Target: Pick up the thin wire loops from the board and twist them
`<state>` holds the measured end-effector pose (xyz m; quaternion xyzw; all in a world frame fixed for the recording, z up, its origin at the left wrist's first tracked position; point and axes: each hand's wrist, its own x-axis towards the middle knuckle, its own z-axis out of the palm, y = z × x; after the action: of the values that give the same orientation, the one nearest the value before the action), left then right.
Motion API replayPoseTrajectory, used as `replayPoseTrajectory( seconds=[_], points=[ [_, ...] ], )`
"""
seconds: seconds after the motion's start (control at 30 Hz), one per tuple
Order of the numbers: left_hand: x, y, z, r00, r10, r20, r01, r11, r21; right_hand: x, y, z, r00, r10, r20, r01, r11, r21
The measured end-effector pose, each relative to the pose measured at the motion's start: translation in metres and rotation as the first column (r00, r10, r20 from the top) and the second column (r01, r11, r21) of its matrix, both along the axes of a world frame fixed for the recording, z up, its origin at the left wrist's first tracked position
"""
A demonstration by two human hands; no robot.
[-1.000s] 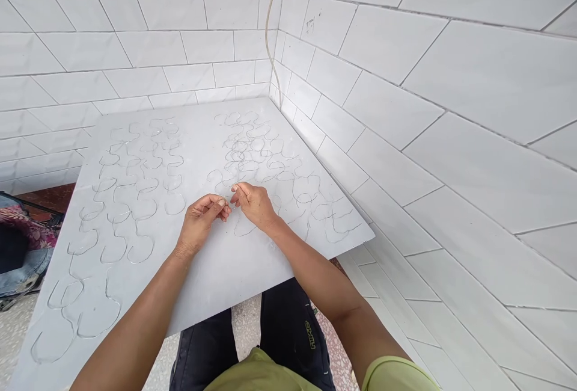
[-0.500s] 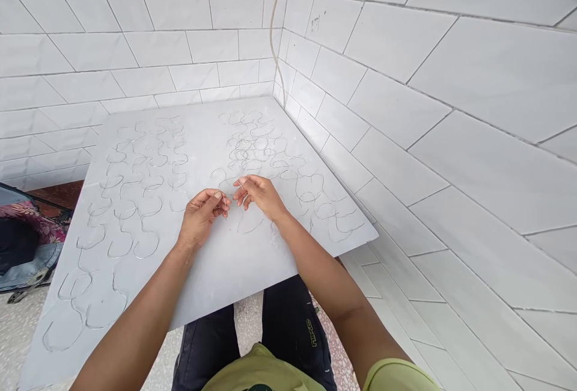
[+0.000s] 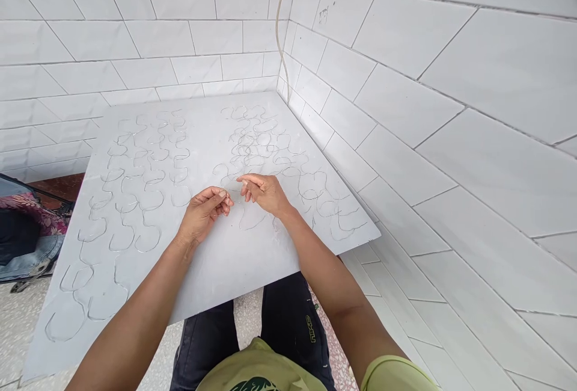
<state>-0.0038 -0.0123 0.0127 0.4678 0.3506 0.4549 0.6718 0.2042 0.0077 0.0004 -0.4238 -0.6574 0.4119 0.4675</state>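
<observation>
Fine wire (image 3: pixel 228 197) pinched at the left hand's (image 3: pixel 207 212) fingertips, too thin to trace.
The right hand (image 3: pixel 264 192) is curled near it; whether it grips anything, I cannot tell. Wavy wires (image 3: pixel 148 251) lie on the smooth grey table (image 3: pixel 225 267), tangled at right, one running behind the left forearm (image 3: pixel 139 301).
</observation>
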Motion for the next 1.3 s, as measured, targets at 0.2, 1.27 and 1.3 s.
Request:
replayPoseTrajectory(
  seconds=[0.2, 1.27, 1.3],
  points=[
    [-0.001, 0.001, 0.002, 1.000, 0.008, 0.015, -0.008, 0.999, 0.046, 0.001, -0.002, 0.011, 0.953, 0.118, -0.277, -0.166, 0.974, -0.153],
    [-0.002, -0.002, 0.001, 0.988, -0.142, -0.068, 0.146, 0.988, 0.057, 0.015, -0.001, 0.017, 0.777, 0.176, -0.604, -0.443, 0.835, -0.327],
    [-0.001, -0.002, 0.001, 0.987, -0.140, -0.074, 0.144, 0.988, 0.057, 0.015, 0.000, 0.017, 0.779, 0.175, -0.602, -0.440, 0.837, -0.326]
  ],
)
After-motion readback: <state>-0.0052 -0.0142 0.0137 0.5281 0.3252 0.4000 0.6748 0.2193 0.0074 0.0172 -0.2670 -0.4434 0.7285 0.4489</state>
